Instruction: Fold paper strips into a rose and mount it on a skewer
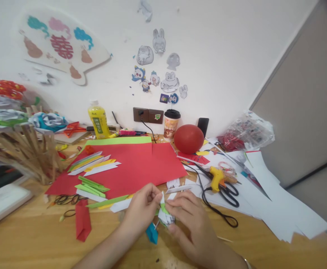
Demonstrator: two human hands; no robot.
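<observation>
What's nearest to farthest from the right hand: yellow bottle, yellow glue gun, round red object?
From the right hand, in the head view:
1. Yellow glue gun, to its right.
2. Round red object, straight beyond.
3. Yellow bottle, back left by the wall.

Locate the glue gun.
In the head view, the glue gun lies right of centre on white paper, beyond the right hand and nearer than the balloon.

A yellow bottle (99, 121) and a black-lidded cup (171, 126) stand near the wall (222, 59), a red balloon (189, 139) just beside the cup.
</observation>
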